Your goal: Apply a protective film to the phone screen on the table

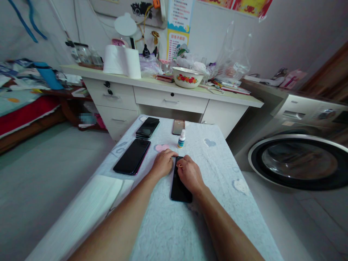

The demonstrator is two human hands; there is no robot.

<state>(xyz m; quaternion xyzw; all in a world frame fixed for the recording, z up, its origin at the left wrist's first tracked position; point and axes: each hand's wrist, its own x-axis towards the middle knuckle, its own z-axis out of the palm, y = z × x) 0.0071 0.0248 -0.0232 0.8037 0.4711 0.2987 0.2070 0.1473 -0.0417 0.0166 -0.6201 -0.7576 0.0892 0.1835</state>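
Observation:
A black phone (181,190) lies flat on the cloth-covered table (217,163). My left hand (163,162) rests beside its upper left edge, with fingers bent and fingertips touching the top end. Over the phone's upper right part is my right hand (190,173), its fingers curled and pinched at the screen; what they hold, if anything, is too small to name. Just beyond the hands stands a small white spray bottle (181,139) with a blue label. Behind it lies a gold-brown phone (178,127). On the left are a large dark phone (132,156) and stacked phones (147,127).
A white desk (171,100) stands behind the table, bearing paper rolls (122,61), a flowered bowl (188,77) and plastic bags (233,61). To the right is a washing machine (299,145). A bed (24,108) is at the far left.

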